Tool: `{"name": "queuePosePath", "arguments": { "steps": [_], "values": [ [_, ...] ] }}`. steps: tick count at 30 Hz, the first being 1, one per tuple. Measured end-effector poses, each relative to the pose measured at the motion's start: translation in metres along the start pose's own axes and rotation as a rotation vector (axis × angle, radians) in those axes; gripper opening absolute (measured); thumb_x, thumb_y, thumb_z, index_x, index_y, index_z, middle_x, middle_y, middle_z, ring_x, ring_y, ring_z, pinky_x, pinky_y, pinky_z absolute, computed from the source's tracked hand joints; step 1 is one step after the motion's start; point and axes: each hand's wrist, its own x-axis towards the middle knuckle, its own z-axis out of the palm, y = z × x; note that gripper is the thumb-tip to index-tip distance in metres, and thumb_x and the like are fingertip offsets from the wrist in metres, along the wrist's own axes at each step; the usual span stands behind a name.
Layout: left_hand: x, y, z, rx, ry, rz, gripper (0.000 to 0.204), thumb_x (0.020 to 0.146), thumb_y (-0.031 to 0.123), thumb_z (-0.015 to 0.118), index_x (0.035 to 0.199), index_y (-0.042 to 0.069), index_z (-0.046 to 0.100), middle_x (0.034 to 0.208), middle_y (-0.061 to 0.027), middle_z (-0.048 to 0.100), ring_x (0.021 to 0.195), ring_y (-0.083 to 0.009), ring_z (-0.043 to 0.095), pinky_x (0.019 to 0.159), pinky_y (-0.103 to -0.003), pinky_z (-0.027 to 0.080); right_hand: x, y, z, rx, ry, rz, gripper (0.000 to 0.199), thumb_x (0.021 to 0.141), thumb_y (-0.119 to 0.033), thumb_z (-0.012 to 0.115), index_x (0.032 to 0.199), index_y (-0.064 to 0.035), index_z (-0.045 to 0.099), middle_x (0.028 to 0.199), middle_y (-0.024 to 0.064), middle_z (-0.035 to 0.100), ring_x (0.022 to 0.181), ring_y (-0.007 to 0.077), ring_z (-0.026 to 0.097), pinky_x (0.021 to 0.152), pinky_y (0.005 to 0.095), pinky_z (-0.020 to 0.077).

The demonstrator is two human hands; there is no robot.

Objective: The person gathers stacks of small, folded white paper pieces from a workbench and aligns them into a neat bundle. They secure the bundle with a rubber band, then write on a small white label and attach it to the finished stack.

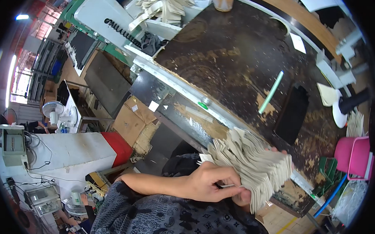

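A thick stack of cream fabric-like cut pieces (252, 160) is fanned out close to my body, over the near edge of the workbench. My right hand (243, 197) grips this stack, its thumb on the near side and fingertips showing beyond the far side; the stack hides the rest of it. At the stack's near left side my left hand (216, 182) is closed in a pinch, thumb and forefinger meeting beside the right thumb. Whatever lies between those fingertips is too small to make out.
On the worn dark workbench (223, 48) lie a pale green stick (271, 92) and a black flat piece (292, 114). More cream pieces (162, 9) fill a white tray at the far left. A pink basin (351, 155) stands at the right. A cardboard box (131, 117) is at left.
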Motion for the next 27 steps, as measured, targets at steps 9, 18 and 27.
{"name": "queuePosePath", "arguments": {
  "steps": [9,18,27],
  "values": [
    [0.002,-0.049,-0.148,-0.207,-0.471,-0.110,0.012,0.097,0.010,0.070,0.105,0.000,0.069,0.089,-0.0116,0.072,0.078,-0.0292,0.071,0.066,-0.036,0.054,0.022,-0.032,0.109,0.111,0.489,0.080,0.097,0.093,-0.058,0.049,0.160,0.0039,0.019,0.161,0.0258,0.032,0.145,0.0398,0.039,0.120,0.0535,0.0323],
    [0.119,-0.025,-0.406,0.480,-0.159,0.147,0.012,0.088,0.016,0.077,0.097,0.008,0.076,0.086,-0.0082,0.072,0.075,-0.0276,0.070,0.064,-0.037,0.055,-0.036,-0.051,0.154,-0.159,0.665,0.338,0.096,0.093,-0.058,0.050,0.161,0.0030,0.017,0.163,0.0249,0.030,0.147,0.0396,0.037,0.122,0.0530,0.0287],
    [0.196,-0.098,-0.436,1.173,-0.742,0.287,0.019,0.076,0.001,0.070,0.096,-0.001,0.067,0.101,-0.0154,0.070,0.093,-0.0322,0.071,0.074,-0.043,0.058,-0.062,-0.048,0.191,-0.108,0.691,0.445,0.096,0.094,-0.057,0.051,0.161,0.0020,0.016,0.164,0.0239,0.028,0.148,0.0395,0.035,0.124,0.0525,0.0251]
  ]
}}
